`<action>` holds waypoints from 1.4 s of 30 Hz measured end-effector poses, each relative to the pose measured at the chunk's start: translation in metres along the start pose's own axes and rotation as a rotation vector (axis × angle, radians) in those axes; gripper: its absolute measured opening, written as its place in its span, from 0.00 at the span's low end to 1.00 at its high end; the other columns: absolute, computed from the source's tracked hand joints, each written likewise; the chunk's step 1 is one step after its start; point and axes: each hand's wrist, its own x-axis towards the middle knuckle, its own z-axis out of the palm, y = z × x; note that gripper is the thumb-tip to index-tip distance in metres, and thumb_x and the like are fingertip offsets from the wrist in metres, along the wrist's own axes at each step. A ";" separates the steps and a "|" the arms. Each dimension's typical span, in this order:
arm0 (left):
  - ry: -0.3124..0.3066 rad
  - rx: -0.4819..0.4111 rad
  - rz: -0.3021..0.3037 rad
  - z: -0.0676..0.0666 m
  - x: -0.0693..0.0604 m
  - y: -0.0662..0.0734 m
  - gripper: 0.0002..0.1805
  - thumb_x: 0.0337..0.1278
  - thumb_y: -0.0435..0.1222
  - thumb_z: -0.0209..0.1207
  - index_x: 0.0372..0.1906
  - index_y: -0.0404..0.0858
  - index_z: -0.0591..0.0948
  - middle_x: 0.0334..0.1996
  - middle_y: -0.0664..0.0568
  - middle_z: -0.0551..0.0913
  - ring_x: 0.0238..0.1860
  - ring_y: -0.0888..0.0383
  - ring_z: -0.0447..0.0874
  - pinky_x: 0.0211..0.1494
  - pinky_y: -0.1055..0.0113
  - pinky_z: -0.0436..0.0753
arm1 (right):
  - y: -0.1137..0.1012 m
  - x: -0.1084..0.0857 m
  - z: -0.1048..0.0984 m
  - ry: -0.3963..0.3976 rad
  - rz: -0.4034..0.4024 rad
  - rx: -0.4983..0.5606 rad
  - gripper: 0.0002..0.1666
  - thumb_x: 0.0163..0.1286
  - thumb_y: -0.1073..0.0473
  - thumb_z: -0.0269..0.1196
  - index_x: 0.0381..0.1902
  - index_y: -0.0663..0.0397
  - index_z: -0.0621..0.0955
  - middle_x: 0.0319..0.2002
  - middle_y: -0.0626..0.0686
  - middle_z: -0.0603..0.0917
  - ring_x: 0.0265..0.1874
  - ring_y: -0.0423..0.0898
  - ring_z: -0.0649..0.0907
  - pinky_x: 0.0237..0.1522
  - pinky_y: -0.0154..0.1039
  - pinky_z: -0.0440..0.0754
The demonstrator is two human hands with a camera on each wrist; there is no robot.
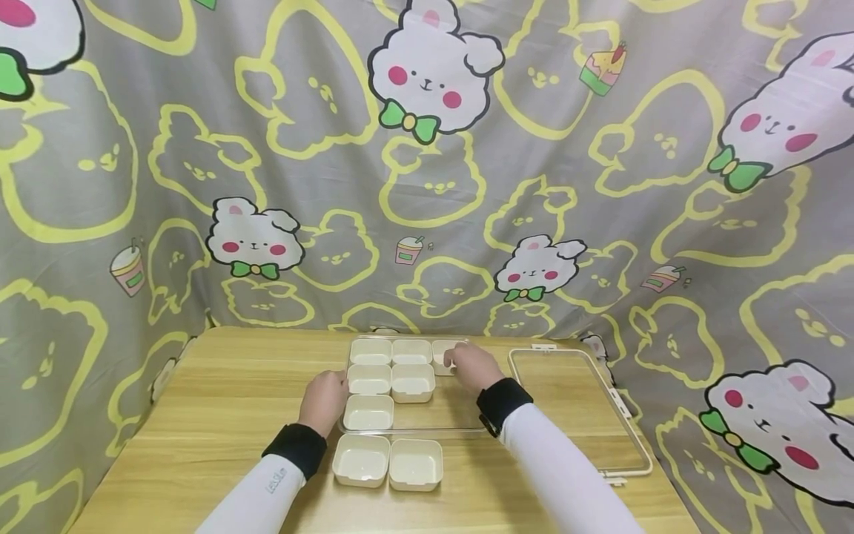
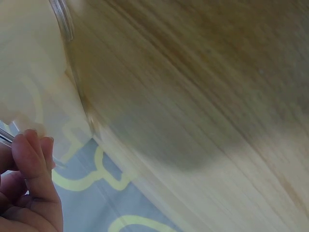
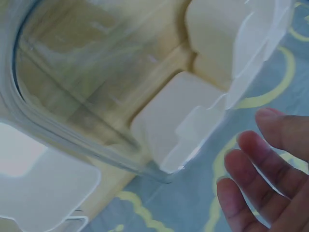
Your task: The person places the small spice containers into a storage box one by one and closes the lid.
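A clear rectangular container [image 1: 437, 429] lies on the table with several small cream boxes [image 1: 370, 413] inside, along its back and left side. My left hand [image 1: 323, 400] is at its left wall; in the left wrist view the fingers of my left hand [image 2: 31, 186] pinch the clear rim. Over the back right corner, my right hand [image 1: 474, 367] is beside a cream box [image 1: 440, 356]. The right wrist view has my right hand [image 3: 270, 179] with fingers loosely bent and spread, holding nothing, a little apart from the boxes [image 3: 176, 121].
Two more cream boxes [image 1: 361, 461] [image 1: 416, 466] stand side by side in front of the container. To the right lies a clear lid with a cream rim [image 1: 623, 415] and clasps. A patterned curtain [image 1: 440, 185] hangs behind the wooden table [image 1: 220, 430].
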 end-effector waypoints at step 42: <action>0.009 0.029 0.038 -0.002 -0.001 0.002 0.13 0.69 0.29 0.53 0.29 0.31 0.83 0.22 0.44 0.80 0.24 0.51 0.79 0.29 0.53 0.81 | -0.110 -0.109 0.039 -0.092 -0.390 0.034 0.11 0.60 0.51 0.73 0.39 0.42 0.83 0.28 0.37 0.74 0.27 0.31 0.72 0.29 0.25 0.68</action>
